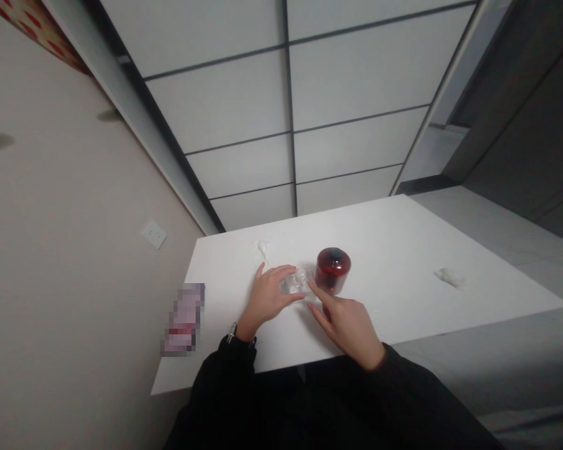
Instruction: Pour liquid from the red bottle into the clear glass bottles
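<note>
Near the middle of the white table (394, 262) lies a small clear, see-through object (298, 281), its exact shape hard to make out. My left hand (269, 292) holds it from the left, with the thumb and fingers curved round its sides. From the right, my right hand (349, 322) reaches to it with the index finger extended at its right edge; the thumb is apart from that finger and the other fingers are partly hidden. Just behind my right hand stands a round, dark red see-through container (333, 269) with a dark top.
A pale crumpled piece (450, 277) lies on the right of the table. A small whitish scrap (263, 249) is behind my left hand. At the left edge is a pixelated pinkish item (185, 319), beside the wall.
</note>
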The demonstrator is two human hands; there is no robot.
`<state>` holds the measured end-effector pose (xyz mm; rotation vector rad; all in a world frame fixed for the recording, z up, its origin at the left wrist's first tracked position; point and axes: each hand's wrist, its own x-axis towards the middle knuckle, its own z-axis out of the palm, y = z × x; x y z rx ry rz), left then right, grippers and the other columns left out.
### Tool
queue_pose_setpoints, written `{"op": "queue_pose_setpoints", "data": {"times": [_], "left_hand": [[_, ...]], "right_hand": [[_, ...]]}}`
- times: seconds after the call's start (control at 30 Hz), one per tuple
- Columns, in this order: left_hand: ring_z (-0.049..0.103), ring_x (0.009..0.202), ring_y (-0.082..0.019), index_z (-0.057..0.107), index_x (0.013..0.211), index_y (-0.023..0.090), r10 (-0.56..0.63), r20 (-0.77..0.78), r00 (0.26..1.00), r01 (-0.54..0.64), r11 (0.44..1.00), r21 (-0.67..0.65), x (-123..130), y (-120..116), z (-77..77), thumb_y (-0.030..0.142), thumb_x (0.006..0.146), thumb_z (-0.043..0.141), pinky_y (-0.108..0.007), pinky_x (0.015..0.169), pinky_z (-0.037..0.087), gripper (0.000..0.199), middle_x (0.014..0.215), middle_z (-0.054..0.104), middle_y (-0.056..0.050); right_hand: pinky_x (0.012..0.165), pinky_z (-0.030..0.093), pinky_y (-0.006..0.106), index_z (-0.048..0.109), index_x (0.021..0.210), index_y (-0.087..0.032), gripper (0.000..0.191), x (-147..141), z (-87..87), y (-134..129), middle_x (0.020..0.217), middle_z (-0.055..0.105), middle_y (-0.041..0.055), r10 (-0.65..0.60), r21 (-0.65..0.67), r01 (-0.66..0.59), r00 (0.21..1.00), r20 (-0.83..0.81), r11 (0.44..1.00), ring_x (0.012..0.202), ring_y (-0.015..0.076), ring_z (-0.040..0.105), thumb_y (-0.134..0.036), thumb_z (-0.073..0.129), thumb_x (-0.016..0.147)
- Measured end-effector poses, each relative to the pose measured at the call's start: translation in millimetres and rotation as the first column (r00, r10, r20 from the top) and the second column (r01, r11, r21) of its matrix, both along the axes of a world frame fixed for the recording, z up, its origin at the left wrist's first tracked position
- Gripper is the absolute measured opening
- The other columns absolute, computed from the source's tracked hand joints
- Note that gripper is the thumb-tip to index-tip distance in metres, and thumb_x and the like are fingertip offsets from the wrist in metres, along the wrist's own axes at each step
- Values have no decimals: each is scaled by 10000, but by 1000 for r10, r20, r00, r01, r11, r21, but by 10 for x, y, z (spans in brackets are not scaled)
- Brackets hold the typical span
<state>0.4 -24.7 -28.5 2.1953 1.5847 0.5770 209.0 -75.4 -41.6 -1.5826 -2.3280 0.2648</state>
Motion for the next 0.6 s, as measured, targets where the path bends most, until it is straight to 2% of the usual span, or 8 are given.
{"op": "queue_pose_setpoints", "data": {"times": [0.3, 0.53, 0.6], "left_hand": [[646, 1362, -295, 698, 1265, 288, -15, 13, 1000, 15, 1000, 10, 1, -6, 4, 471, 823, 870, -642, 1310, 178, 508, 1434, 711, -58], [649, 1356, -296, 698, 1232, 295, 4, 47, 999, -4, 1000, -5, 15, -3, 24, 433, 785, 908, -643, 1315, 157, 513, 1411, 726, -36], [658, 1343, -294, 717, 1153, 288, 11, 58, 998, -11, 1000, -6, 26, -18, 30, 421, 791, 906, -651, 1311, 160, 430, 1403, 730, -30]], "right_hand": [[619, 511, 310, 622, 1495, -285, 487, -31, 36, 49, 887, 833, 77, -55, 12, 55, 998, 33, 998, 738, 277, 801, -458, 462, 1069], [609, 499, 305, 673, 1444, -311, 453, -30, 115, 70, 781, 812, 63, -75, -11, 75, 996, 45, 997, 735, 282, 799, -472, 473, 1071], [606, 494, 301, 679, 1438, -318, 449, -30, 107, 78, 781, 813, 63, -70, -3, 70, 996, 46, 998, 733, 277, 798, -474, 467, 1074]]}}
